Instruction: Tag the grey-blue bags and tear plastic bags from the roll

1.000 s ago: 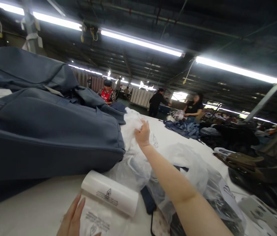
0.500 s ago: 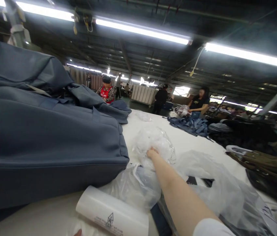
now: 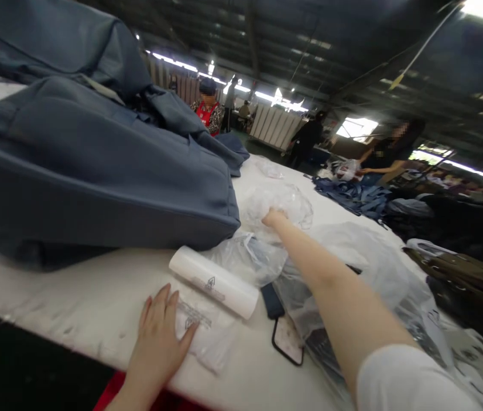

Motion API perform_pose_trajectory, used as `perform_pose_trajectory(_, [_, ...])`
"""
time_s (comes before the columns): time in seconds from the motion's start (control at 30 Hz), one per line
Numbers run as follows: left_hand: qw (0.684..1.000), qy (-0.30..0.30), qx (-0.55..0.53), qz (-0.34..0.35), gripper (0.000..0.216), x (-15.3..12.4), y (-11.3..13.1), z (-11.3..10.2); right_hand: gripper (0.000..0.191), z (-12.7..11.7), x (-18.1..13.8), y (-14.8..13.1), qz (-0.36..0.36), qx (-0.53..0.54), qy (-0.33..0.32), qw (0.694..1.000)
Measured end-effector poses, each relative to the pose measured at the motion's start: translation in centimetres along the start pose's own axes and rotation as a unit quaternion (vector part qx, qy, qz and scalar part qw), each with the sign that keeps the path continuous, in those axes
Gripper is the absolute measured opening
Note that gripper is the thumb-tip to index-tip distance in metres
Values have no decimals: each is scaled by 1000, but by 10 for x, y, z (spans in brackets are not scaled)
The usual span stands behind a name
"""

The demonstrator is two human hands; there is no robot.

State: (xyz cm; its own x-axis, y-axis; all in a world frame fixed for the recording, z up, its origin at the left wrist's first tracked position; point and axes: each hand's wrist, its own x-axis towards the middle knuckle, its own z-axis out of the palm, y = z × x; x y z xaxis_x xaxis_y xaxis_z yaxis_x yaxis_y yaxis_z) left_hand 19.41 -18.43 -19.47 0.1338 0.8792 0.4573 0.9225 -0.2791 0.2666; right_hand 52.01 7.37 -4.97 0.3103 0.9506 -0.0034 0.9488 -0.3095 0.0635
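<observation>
My right hand (image 3: pixel 276 218) is stretched out over the white table (image 3: pixel 108 297), its fingers curled into a crumpled clear plastic bag (image 3: pixel 295 200). The bag partly hides the fingertips. My left hand (image 3: pixel 160 331) lies at the near side of the table with its fingers spread. Its thumb and fingers touch a flat, folded plastic packet (image 3: pixel 211 342) with dark printing. Just beyond it lies a white plastic roll (image 3: pixel 213 282) with a printed mark. Another clear bag (image 3: pixel 252 257) lies between the roll and my right forearm.
Large dark blue bags (image 3: pixel 139 171) are piled on the left. A phone (image 3: pixel 288 339) lies near my right forearm, beside translucent plastic sheeting (image 3: pixel 378 274). Blue straps (image 3: pixel 353 194) and brown bags (image 3: pixel 451 268) are on the right. Several people stand or sit farther back.
The view has tipped downward, showing more of the near table. My left hand has come into view, beside the packet. My right hand stays at the crumpled clear bag.
</observation>
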Motion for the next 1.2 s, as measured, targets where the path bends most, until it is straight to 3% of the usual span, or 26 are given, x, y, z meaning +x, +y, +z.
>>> perform_pose_trajectory(0.07, [999,-29,29,-26,79,4,6,-7,54,-13,-12,-14,-32,15,16,999])
perform_pose_trajectory(0.13, [996,-66,43,-41,83,6,10,-10,55,-25,-36,-31,-88,54,73,992])
perform_pose_trajectory(0.2, [993,-95,50,-39,80,6,13,-11,52,-31,-74,-47,-177,140,160,961])
perform_pose_trajectory(0.27, [992,-112,57,-28,77,5,13,-11,46,-26,-121,-59,-277,233,198,911])
perform_pose_trajectory(0.33, [989,-128,66,-20,76,2,10,-12,44,-9,-168,-65,-338,257,129,896])
perform_pose_trajectory(0.43, [987,-141,73,-16,69,-11,2,-17,63,24,-220,-61,-345,177,-15,922])
perform_pose_trajectory(0.53, [990,-120,73,-5,63,-32,-9,-24,68,43,-245,-49,-304,104,-47,946])
perform_pose_trajectory(0.6, [992,-95,79,1,64,-47,-14,-28,61,43,-251,-45,-295,84,-75,949])
perform_pose_trajectory(0.7, [993,-75,90,-3,71,-59,-14,-34,71,36,-255,-47,-329,92,-136,930])
perform_pose_trajectory(0.83, [990,-98,90,-37,78,-55,-1,-42,85,39,-253,-59,-403,194,-123,886])
perform_pose_trajectory(0.9, [988,-111,91,-48,74,-52,5,-45,82,48,-247,-61,-409,245,-95,874])
perform_pose_trajectory(1.03, [989,-111,92,-44,70,-55,10,-44,57,68,-225,-50,-336,260,-26,905])
perform_pose_trajectory(1.13, [990,-97,97,-41,67,-60,12,-40,65,80,-209,-39,-261,263,-79,925])
perform_pose_trajectory(1.2, [990,-94,99,-38,63,-62,14,-39,67,88,-202,-34,-221,296,-108,923])
